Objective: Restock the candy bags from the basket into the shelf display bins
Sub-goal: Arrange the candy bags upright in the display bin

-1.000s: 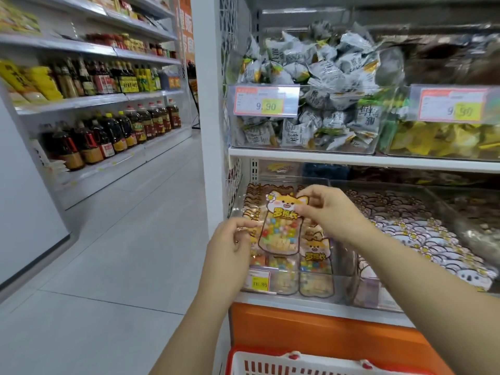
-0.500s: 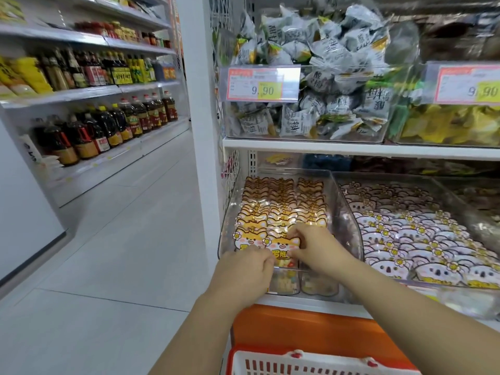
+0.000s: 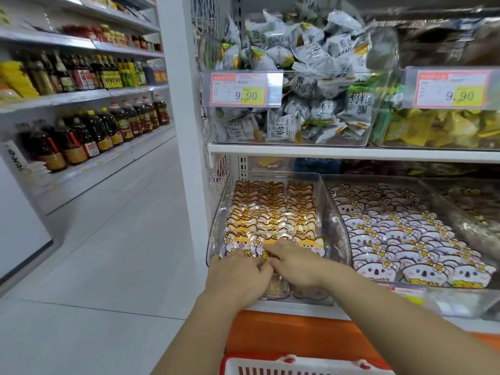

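The bag (image 3: 259,243) stands upright at my fingertips, right hand (image 3: 295,269) flat on it, left hand (image 3: 238,276) bent, grip unclear; the basket (image 3: 297,366) lies below my wrists.

Left hand (image 3: 238,277): palm down, back toward the camera, fingers bent forward and down, tips hidden; grip cannot be determined. Right hand (image 3: 296,269): palm down, just right of the left one, the two touching at the fingers; index finger stretched toward the far left, remaining fingers curled under, thumb out of sight; grip cannot be determined. Left forearm (image 3: 189,339): bare, rising from the near bottom edge. Right forearm (image 3: 392,307): bare, entering from the near right corner, angled far-left. Both wrists roughly straight
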